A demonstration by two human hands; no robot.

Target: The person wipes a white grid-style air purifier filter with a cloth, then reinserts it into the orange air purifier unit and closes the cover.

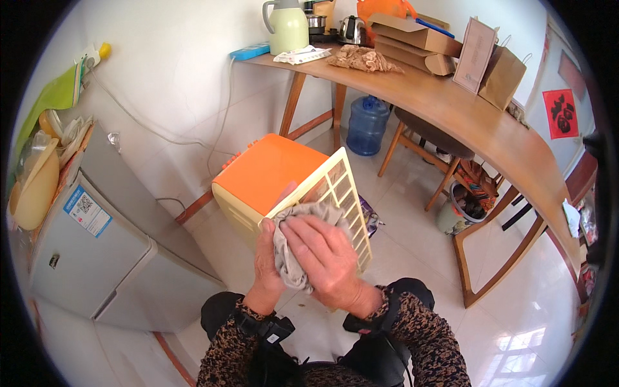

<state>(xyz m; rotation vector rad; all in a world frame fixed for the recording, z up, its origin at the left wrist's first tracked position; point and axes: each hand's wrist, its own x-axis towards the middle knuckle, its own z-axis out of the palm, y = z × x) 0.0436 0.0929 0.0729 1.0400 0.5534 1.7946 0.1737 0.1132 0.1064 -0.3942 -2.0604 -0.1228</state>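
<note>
A cream plastic grille panel point(355, 203) stands tilted before me, with a lattice of ribs around see-through gaps. My left hand point(268, 271) grips its near left edge, the thumb in front and fingertips behind. Bunched under my right hand point(324, 261) is a grey cloth point(290, 251), pressed on the panel's near end. Just behind is a plastic cabinet point(280, 169) with an orange top and cream side. Whether the panel is joined to the cabinet cannot be made out.
A grey refrigerator point(92, 256) stands at left. Along the back and right runs a wooden table point(483, 116) bearing a green thermos jug point(289, 29) and cardboard boxes point(416, 43). Beneath are a blue water bottle point(368, 126), a chair point(430, 130) and a waste bin point(454, 217). A cable point(145, 130) hangs along the wall.
</note>
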